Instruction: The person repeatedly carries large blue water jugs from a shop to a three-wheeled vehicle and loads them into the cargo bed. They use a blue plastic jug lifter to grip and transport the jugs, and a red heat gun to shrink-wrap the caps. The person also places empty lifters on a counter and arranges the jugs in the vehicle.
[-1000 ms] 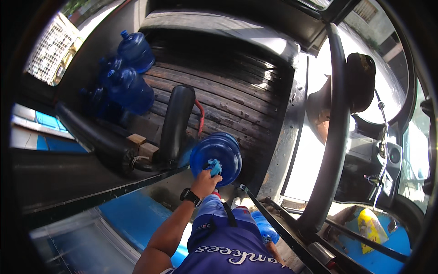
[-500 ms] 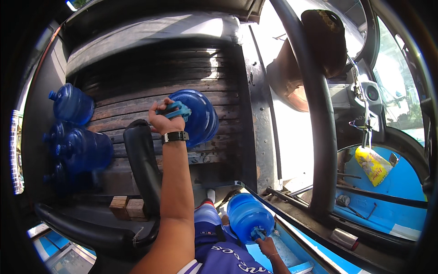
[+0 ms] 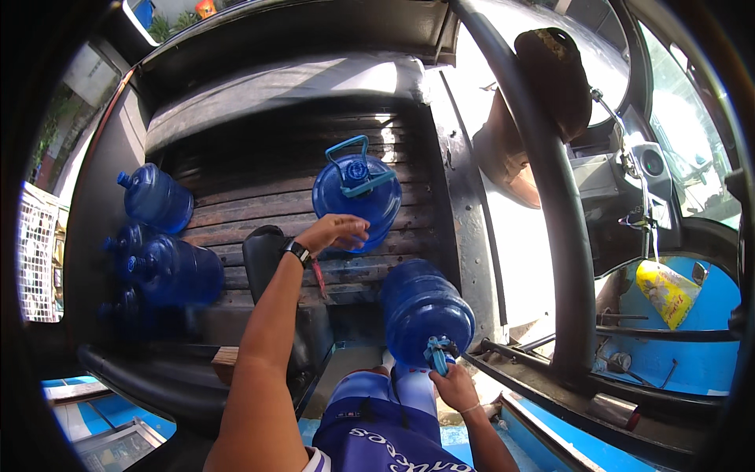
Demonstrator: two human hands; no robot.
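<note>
A blue water jug [image 3: 368,220] stands on the wooden slats, its light-blue carrying handle [image 3: 346,145] around the neck. Just in front of this jug is my left hand [image 3: 338,233], off the handle, with loosely bent fingers and nothing in them; a watch is on that wrist. My right hand [image 3: 456,387] grips the light-blue carrying handle [image 3: 440,358] on a second blue water jug [image 3: 425,303]. That jug tilts with its neck toward me, over the near edge of the slatted floor. Its far end reaches close to the standing jug.
Several more blue jugs [image 3: 177,271] lie along the left side. A black padded rail [image 3: 263,263] stands beside my left forearm, with a wooden block [image 3: 224,362] near it. To the right rises a thick black post [image 3: 543,197]. Farther right, a person [image 3: 507,149] sits, and a yellow packet [image 3: 664,293] hangs.
My left hand has let go of the standing jug's handle and drawn back toward me. My right hand has raised the second jug forward, up to the slatted floor's edge.
</note>
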